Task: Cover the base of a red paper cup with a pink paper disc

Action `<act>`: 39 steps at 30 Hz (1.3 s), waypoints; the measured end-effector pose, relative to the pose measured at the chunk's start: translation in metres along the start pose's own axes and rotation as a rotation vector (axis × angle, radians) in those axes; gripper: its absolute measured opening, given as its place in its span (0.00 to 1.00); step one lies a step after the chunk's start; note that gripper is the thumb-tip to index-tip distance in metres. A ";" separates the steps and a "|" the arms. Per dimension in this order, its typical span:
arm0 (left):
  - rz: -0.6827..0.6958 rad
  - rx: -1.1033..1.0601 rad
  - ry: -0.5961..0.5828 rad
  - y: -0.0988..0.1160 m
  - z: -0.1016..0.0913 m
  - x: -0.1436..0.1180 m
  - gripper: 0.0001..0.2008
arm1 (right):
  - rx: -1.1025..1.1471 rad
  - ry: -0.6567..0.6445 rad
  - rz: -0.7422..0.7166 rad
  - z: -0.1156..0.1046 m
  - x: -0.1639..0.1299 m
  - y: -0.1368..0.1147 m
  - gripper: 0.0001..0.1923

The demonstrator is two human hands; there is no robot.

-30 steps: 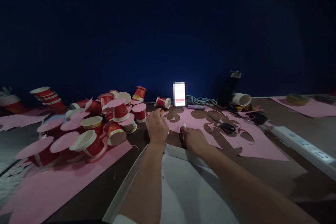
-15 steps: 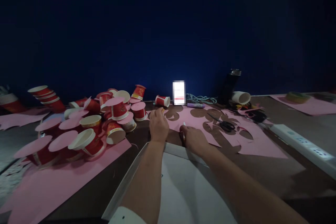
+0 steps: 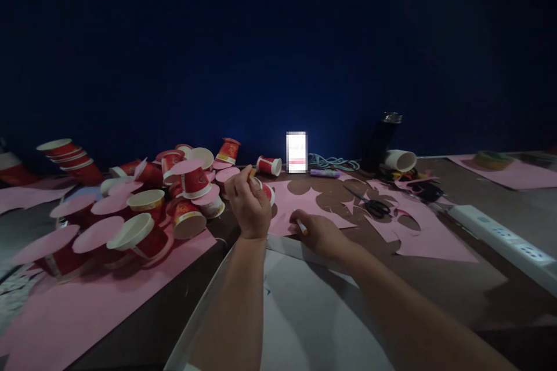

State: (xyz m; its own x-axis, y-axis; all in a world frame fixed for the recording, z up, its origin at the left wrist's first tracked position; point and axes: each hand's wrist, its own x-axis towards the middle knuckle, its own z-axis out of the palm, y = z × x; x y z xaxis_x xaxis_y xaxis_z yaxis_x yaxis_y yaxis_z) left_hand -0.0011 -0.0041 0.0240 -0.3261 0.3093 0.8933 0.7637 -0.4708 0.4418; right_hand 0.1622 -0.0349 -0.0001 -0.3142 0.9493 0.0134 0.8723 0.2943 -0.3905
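Note:
My left hand [image 3: 249,203] is raised and closed, and a small orange thing [image 3: 252,172] shows at its fingertips. A red paper cup [image 3: 268,192] with a white rim lies just behind that hand; I cannot tell whether the two touch. My right hand [image 3: 319,233] pinches a slim white pen [image 3: 301,225] with an orange end, low by the far edge of a white board or box lid [image 3: 313,307]. Beyond the right hand lies a pink paper sheet [image 3: 300,200] with round holes cut from it.
Several red cups, some with pink discs on them, crowd the left around a red cup [image 3: 195,184]. Black scissors [image 3: 376,207] lie on cut pink paper. A lit phone screen [image 3: 296,152] stands at the back, near a purple marker [image 3: 324,173]. A power strip [image 3: 500,237] runs along the right.
My left hand has lifted and moved left, uncovering a red cup behind it. My right hand has drawn slightly nearer and left, turning the white pen so its orange end shows.

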 end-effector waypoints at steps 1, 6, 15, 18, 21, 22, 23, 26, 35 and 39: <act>0.005 -0.008 -0.017 0.001 0.002 -0.002 0.15 | 0.041 0.004 -0.014 0.000 -0.001 0.002 0.13; 0.047 -0.031 -0.108 0.002 0.009 -0.012 0.15 | 0.443 0.382 0.079 -0.018 0.014 0.016 0.11; 0.008 -0.117 -0.246 0.006 0.026 -0.033 0.15 | 1.402 0.826 0.175 -0.037 0.040 -0.017 0.20; 0.041 -0.145 -0.291 0.007 0.030 -0.038 0.15 | 1.370 0.917 0.170 -0.015 0.042 -0.003 0.23; 0.060 -0.166 -0.302 0.008 0.034 -0.041 0.14 | 1.410 1.006 0.265 -0.006 0.044 0.016 0.23; 0.060 -0.170 -0.310 0.009 0.035 -0.041 0.14 | 1.418 1.034 0.291 -0.007 0.044 0.021 0.23; 0.062 -0.175 -0.325 0.010 0.037 -0.042 0.14 | 1.424 1.057 0.315 -0.009 0.044 0.025 0.23; 0.071 -0.188 -0.397 0.011 0.040 -0.044 0.13 | 1.426 1.077 0.363 -0.017 0.043 0.030 0.22; 0.032 -0.184 -0.506 0.015 0.045 -0.048 0.13 | 1.445 0.963 0.347 -0.017 0.041 0.026 0.23; 0.025 -0.188 -0.426 0.014 0.040 -0.041 0.12 | 1.555 0.916 0.305 -0.016 0.041 0.024 0.23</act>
State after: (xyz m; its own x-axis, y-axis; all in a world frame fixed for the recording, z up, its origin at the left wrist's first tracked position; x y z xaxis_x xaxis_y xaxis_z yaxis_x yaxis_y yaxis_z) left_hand 0.0454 0.0099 -0.0098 -0.0211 0.5892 0.8077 0.6414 -0.6117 0.4630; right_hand 0.1766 0.0131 0.0057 0.5165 0.8561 0.0183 -0.4138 0.2682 -0.8699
